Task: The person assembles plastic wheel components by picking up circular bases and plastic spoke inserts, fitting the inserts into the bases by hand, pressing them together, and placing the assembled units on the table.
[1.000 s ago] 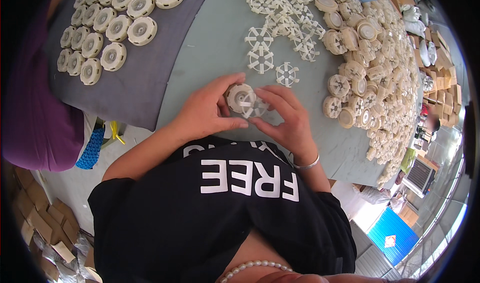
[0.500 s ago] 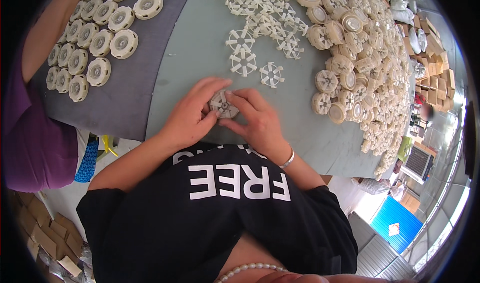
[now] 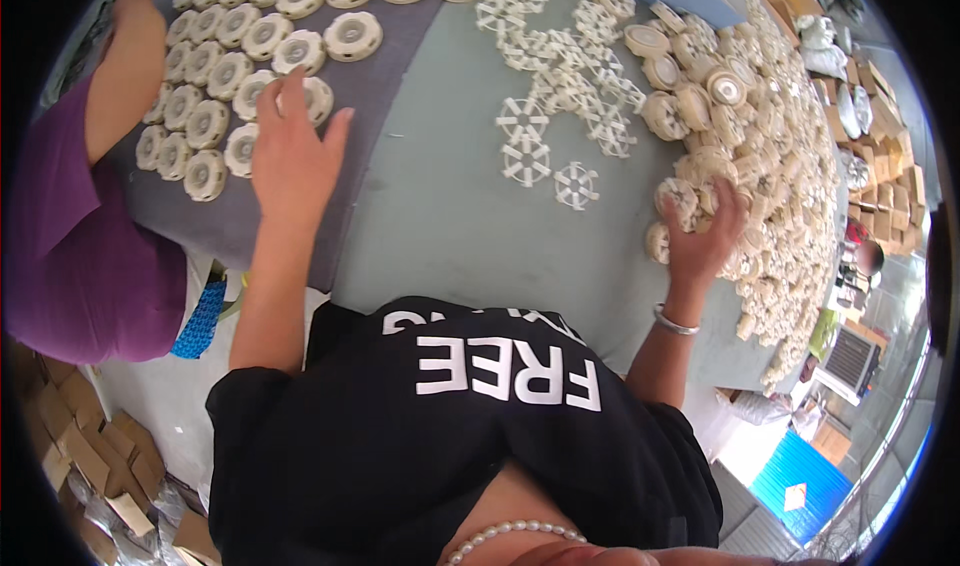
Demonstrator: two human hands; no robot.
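At upper left, the left hand [image 3: 295,156] spreads its grip open beside a round cream housing [image 3: 319,98]. At right, the right hand [image 3: 704,241] touches the heaped housings [image 3: 775,191]; I can't tell whether it's gripping one.

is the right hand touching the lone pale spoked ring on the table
Apart: the head view shows bare table between the right hand and the lone pale spoked ring.
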